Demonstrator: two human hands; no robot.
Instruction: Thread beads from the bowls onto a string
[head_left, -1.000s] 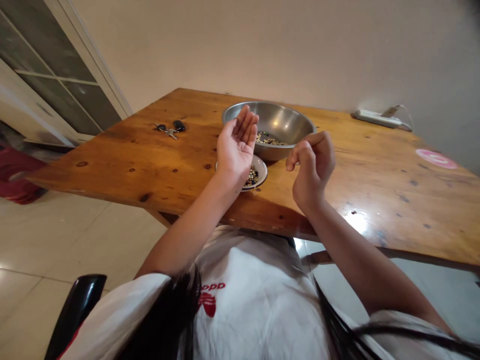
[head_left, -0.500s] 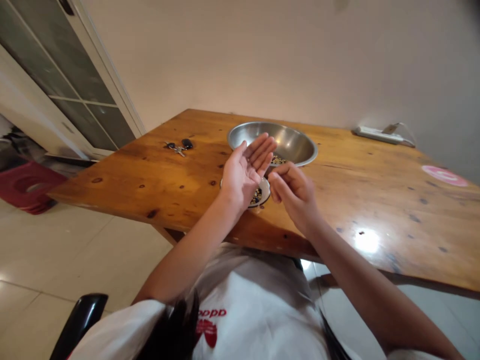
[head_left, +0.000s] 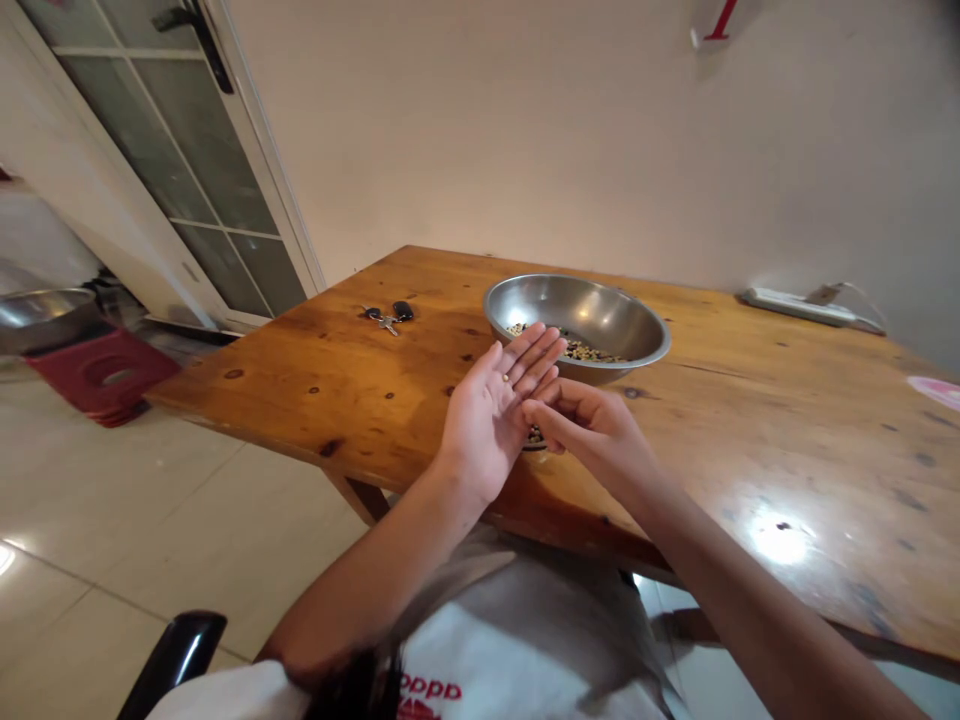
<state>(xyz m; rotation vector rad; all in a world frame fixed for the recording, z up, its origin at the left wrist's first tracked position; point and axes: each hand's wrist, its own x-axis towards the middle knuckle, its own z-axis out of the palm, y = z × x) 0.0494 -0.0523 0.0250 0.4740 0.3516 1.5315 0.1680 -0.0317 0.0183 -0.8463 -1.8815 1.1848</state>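
Observation:
My left hand [head_left: 486, 415] lies palm up with the fingers slightly spread, and a small pale bean [head_left: 506, 378] rests on it. My right hand [head_left: 592, 437] is curled, its fingertips pinched together and touching the left hand's fingers; whatever they hold is hidden. Beyond both hands stands a steel mixing bowl [head_left: 630, 335] holding mixed beans [head_left: 574, 345]. A small dish of dark beans [head_left: 535, 436] sits almost wholly hidden under my hands.
The wooden table [head_left: 262, 385] carries a bunch of keys with a black fob [head_left: 388, 317] to the left and a white power strip [head_left: 799, 307] by the wall. A glazed door stands at the left, with a red stool and metal basin [head_left: 41, 320] on the floor.
My hands have come closer together, with the right fingertips now at the left hand's fingers. They now cover most of the small dish. The view has tilted upward, so the table sits lower.

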